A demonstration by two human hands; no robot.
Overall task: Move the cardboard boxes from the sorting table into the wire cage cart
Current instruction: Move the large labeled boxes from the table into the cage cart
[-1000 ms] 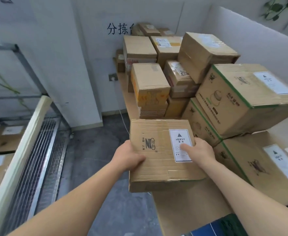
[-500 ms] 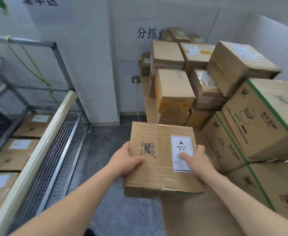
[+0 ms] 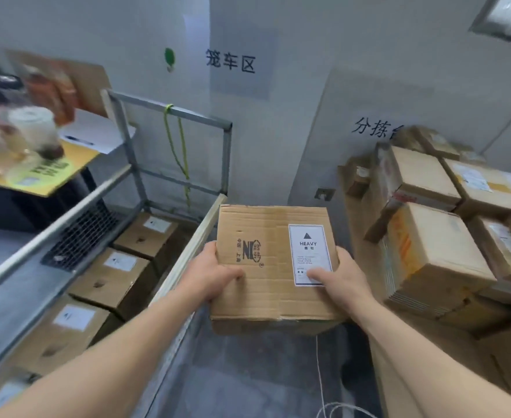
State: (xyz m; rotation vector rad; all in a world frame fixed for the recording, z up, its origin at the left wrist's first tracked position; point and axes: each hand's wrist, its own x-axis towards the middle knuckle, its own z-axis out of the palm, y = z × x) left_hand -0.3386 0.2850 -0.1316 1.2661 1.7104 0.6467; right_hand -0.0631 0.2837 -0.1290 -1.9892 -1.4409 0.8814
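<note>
The cardboard box (image 3: pixel 273 267) is held in mid-air at centre frame, above the grey floor (image 3: pixel 263 375), between the wire cage cart (image 3: pixel 227 152) on the left and the stacked boxes (image 3: pixel 429 248) on the right. It is plain brown corrugated board, top flaps closed, creased and dented along its near edge, with a dark printed logo on the left half and a white label (image 3: pixel 308 251) reading "HEAVY" under a black triangle on the right half. Its left edge lies just beside the cart's pale near rail (image 3: pixel 187 257); its right edge is near the stack but apart from it. Past the rail the cart is open at the top, and a row of labelled boxes (image 3: pixel 118 277) lies on its bottom along the far side. A green cord (image 3: pixel 179 146) hangs from the cart's far bar. The left hand (image 3: pixel 215 274) grips the box's left side with the thumb laid across the top; the right hand (image 3: pixel 343 279) grips the right side, thumb pressed on the label's lower corner. The other fingers of both hands wrap out of sight round the sides.
</note>
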